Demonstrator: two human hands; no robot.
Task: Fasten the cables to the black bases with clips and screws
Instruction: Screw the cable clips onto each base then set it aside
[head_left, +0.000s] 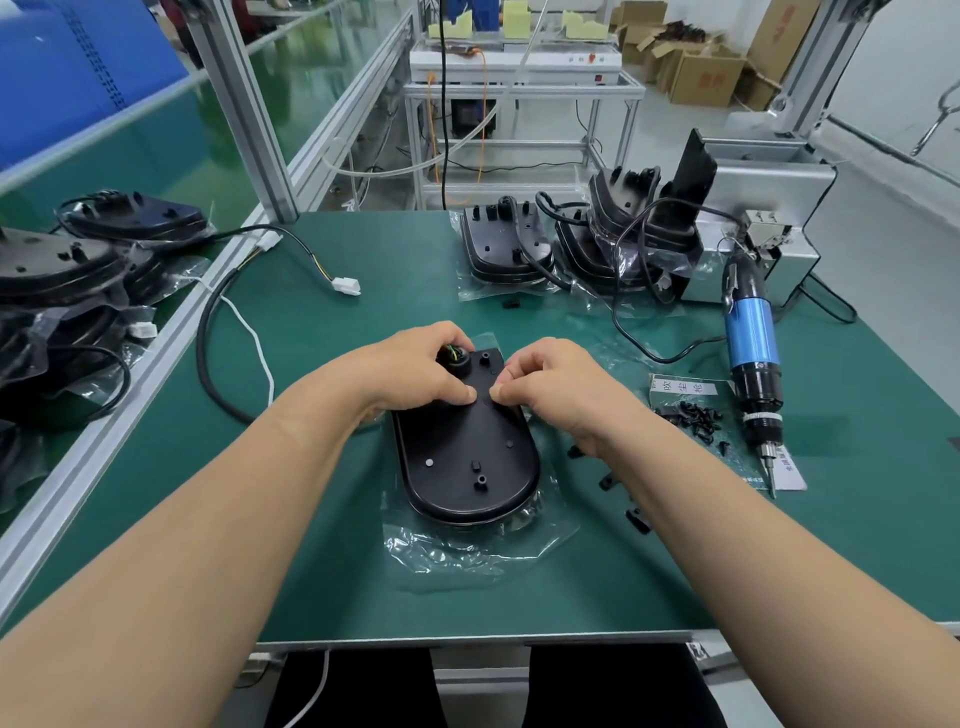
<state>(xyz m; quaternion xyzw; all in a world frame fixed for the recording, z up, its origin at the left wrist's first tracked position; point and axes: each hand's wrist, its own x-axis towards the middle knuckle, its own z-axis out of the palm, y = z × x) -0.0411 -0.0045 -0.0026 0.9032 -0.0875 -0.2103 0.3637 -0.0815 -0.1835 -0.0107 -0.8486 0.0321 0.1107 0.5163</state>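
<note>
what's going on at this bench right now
A person is working on a black base lying on a plastic bag on the green table. The left hand grips the cable at the base's far end. The right hand pinches its fingertips over the base, on what I cannot tell. The screwdriver, screws and clips lie untouched at the right.

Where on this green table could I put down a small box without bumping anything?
Bare mat lies at the back middle, between the white connector and the stacked bases, and at the near right corner below the electric screwdriver. Crowded: around the screws and clips.
</note>
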